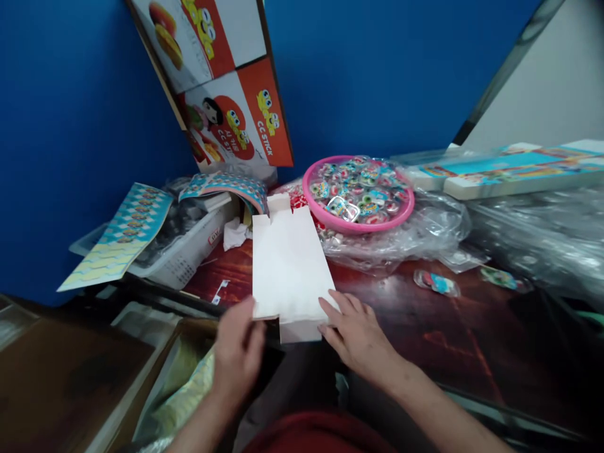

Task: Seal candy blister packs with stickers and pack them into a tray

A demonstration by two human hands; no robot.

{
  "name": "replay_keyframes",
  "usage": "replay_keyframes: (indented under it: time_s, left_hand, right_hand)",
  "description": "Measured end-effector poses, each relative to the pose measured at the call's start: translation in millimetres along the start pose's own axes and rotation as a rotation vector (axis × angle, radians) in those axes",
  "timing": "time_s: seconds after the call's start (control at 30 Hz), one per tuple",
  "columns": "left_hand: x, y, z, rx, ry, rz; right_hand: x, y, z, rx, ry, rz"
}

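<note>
A white cardboard box (290, 267), flattened or only part folded, lies lengthwise in front of me with its plain side up. Small flaps stick out at its far end, and a narrow front panel folds down at the near end. My right hand (358, 330) grips the near right corner, fingers on top and thumb at the front edge. At the near left corner is my left hand (238, 343), slightly blurred, its fingers curled against the box's edge. The undersides of both grips are hidden.
A pink basket (409, 204) of small wrapped packs stands behind the box. Two loose packs (436, 283) lie on the dark red table (415, 333). To the left are a white plastic basket (179, 267), printed card sheets (117, 236) and an open carton (177, 327). Clear plastic (542, 226) covers the right.
</note>
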State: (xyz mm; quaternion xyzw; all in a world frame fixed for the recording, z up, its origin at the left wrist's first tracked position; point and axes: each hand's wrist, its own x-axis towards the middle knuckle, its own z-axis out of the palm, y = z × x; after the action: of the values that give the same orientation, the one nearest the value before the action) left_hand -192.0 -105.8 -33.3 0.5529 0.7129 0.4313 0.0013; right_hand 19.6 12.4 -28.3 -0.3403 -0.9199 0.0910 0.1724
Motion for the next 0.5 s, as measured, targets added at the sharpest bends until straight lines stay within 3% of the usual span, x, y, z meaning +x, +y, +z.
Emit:
replay_keyframes:
  time_s: [0.03,0.07,0.17,0.23,0.3,0.4,0.5]
  left_hand:
    - [20,-6,-7.0,-0.073,0.012,-0.28]
    - [41,-13,-10.6,-0.169,-0.058,-0.534]
    - [100,-33,-2.3,-0.247,-0.233,-0.698]
    - [123,-36,10.9,-0.3,-0.308,-0.722]
    - [129,-28,20.8,-0.371,-0.342,-0.701]
    - [111,2,21.1,-0.486,-0.312,-0.608]
    - [82,40,11.0,-0.666,-0.296,-0.418]
  right_hand:
    - [2,5,-2,0.066,0.044,0.026]
    - [7,10,-3,0.151,0.085,0.056]
    - [28,21,2,0.371,0.142,0.146]
    - [42,21,8,0.397,0.113,0.168]
    - [53,14,11,0.381,0.075,0.16]
    - [64,-8,2,0.536,-0.047,0.183]
    - [76,-38,-26,0.826,-0.187,0.182]
